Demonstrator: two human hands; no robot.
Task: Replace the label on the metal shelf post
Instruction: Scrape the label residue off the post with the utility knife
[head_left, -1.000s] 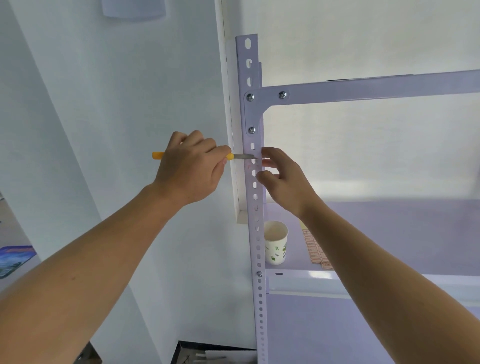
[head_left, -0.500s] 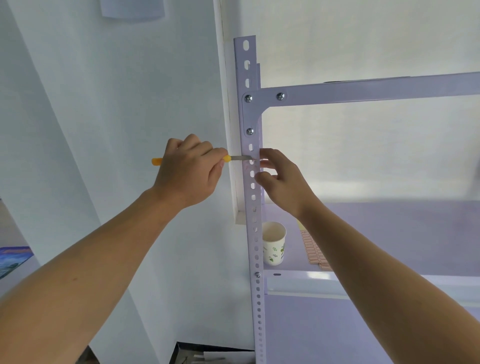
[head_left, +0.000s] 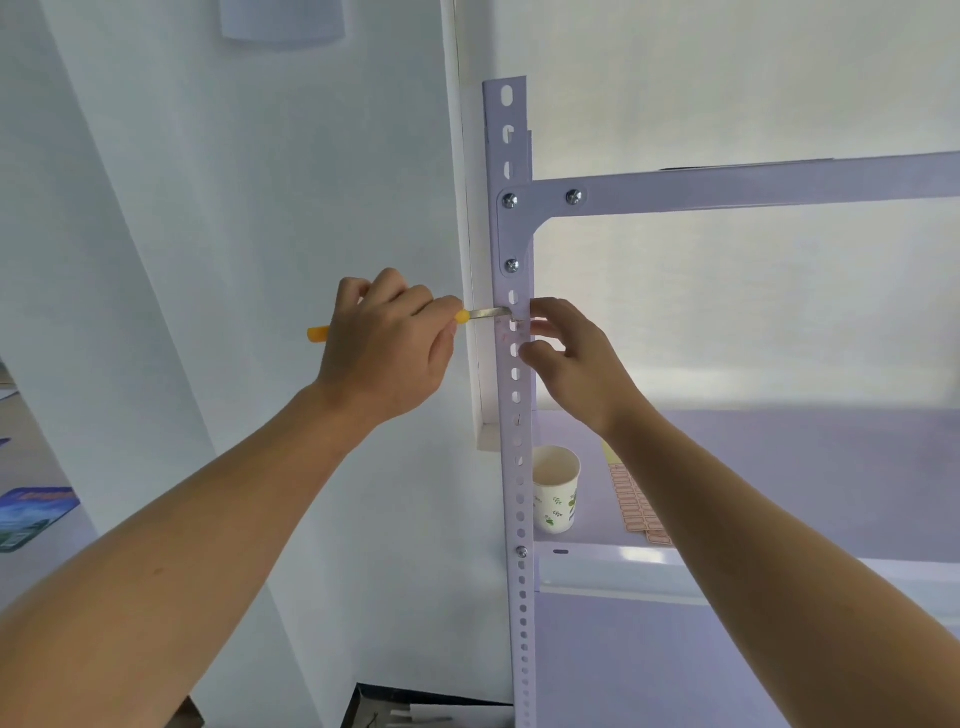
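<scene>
A white perforated metal shelf post (head_left: 519, 499) stands upright in the middle of the view. My left hand (head_left: 387, 345) grips a yellow-handled knife (head_left: 483, 314); its metal blade tip lies against the post's face at a faint, partly scraped label (head_left: 511, 332). My right hand (head_left: 569, 356) holds the post's right edge at the same height, thumb and fingers curled round it. A sheet of pink labels (head_left: 636, 506) lies on the shelf board behind my right forearm.
A paper cup (head_left: 556, 488) with a leaf print stands on the shelf board (head_left: 623, 564) just right of the post. A horizontal shelf beam (head_left: 753, 182) is bolted above. A white wall lies to the left. Dark items show at the bottom edge.
The hands and knife stay at the same spot on the post. The view has shifted slightly, and the blade tip has barely moved.
</scene>
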